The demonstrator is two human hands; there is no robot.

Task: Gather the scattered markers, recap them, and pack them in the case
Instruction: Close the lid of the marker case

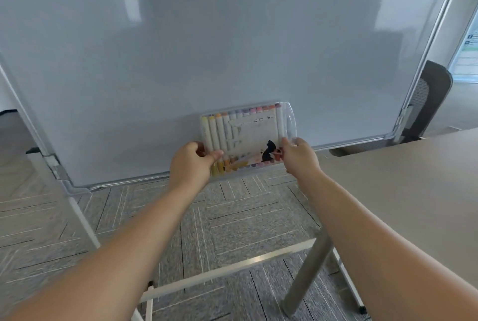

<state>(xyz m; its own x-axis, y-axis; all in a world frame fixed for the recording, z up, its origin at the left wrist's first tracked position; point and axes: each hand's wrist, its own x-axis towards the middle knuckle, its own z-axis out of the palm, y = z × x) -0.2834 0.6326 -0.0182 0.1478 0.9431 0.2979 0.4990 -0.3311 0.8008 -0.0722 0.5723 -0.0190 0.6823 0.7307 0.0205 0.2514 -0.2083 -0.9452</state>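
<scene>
Gripping the case [248,134] ends, left hand [191,163] and right hand [300,157], whiteboard [207,49] behind (table [413,178] rightward).

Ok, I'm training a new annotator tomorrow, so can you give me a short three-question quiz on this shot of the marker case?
1. True or false: the left hand and the right hand both grip the marker case.
2. Multiple choice: what stands directly behind the case? A) a whiteboard B) a window C) a bookshelf
3. Fill in the blank: the table lies on the person's ____ side.

Key: 1 true; 2 A; 3 right.
</scene>
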